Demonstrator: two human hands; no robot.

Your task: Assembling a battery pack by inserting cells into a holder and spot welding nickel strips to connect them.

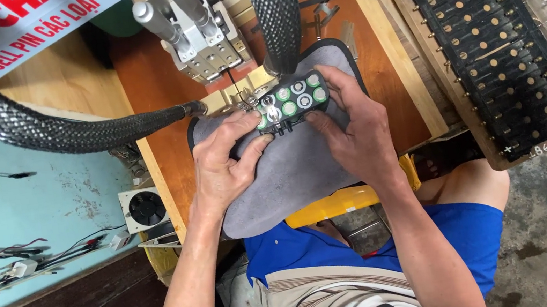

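Both hands are gripping the battery pack (290,103) on the grey pad (297,171), under the welder head (197,26). Left hand (222,164) is pinching its left end, thumb below. Right hand (355,129) is clamping the right end, fingers curled over.

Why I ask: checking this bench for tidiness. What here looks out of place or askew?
Little stands out. Both hands, left hand and right hand, hold the battery pack tilted on the grey mat. Loose wires sprawl across the blue surface.
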